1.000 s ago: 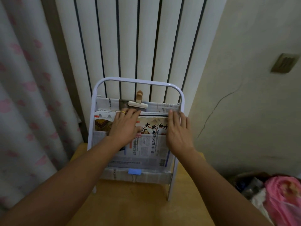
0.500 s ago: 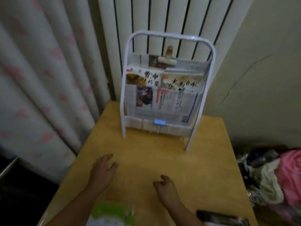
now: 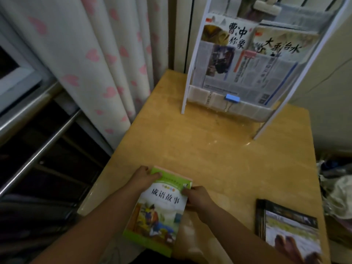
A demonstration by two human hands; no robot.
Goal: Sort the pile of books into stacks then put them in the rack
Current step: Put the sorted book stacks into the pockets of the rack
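A stack of green-covered picture books [image 3: 160,212] lies at the near edge of the wooden table [image 3: 219,149]. My left hand [image 3: 144,177] grips the stack's far left corner, thumb on the cover. My right hand [image 3: 197,197] grips its right edge near the top. A second stack with a dark photo cover [image 3: 287,223] lies at the near right of the table. The white metal rack [image 3: 192,60] stands at the table's far end, lined with newspaper, with two picture books [image 3: 238,35] standing side by side in its upper pocket.
A blue binder clip [image 3: 232,98] holds the newspaper at the rack's bottom. A white curtain with pink hearts [image 3: 91,60] hangs to the left. Metal rails [image 3: 38,141] lie below it. Cloth and bags [image 3: 337,189] are piled right of the table.
My hands left the books in the rack, drew back across the table and took hold of the green stack at the near edge. The view tilted down and left.
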